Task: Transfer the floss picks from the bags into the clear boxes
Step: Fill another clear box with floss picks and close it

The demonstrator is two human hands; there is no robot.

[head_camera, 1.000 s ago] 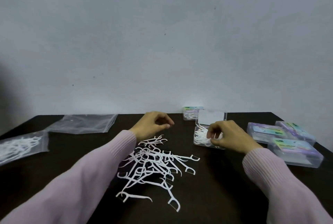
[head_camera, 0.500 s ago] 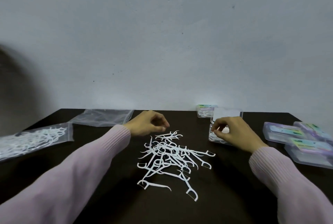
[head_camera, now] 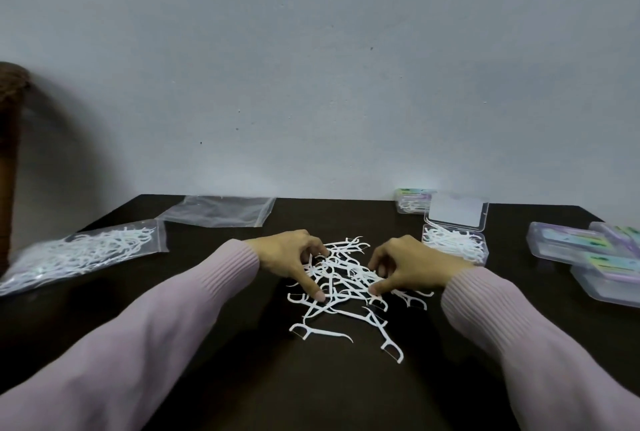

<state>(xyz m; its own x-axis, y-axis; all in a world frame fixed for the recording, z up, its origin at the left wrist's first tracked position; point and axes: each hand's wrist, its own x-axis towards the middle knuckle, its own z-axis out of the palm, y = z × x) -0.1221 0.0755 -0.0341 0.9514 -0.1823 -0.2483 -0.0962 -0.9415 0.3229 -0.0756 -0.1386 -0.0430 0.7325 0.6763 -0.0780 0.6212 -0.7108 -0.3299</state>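
A loose pile of white floss picks (head_camera: 349, 306) lies on the dark table (head_camera: 207, 378) in the middle. My left hand (head_camera: 287, 259) and my right hand (head_camera: 414, 267) are both down on the pile, facing each other. Their fingers curl in among the picks and both thumbs touch picks at the near side. Right of my right hand stands an open clear box (head_camera: 479, 250), partly filled with picks, its lid (head_camera: 455, 215) raised. A bag of floss picks (head_camera: 79, 252) lies at the left.
An empty clear bag (head_camera: 218, 210) lies flat at the back left. A small closed box (head_camera: 410, 201) sits by the wall behind the open box. Closed clear boxes (head_camera: 568, 243) with coloured labels are stacked at the right edge. A brown object (head_camera: 8, 153) stands at the far left.
My right hand left the open box and moved left onto the pile. My left hand came down from behind the pile onto it. The view shifted, so everything sits further right.
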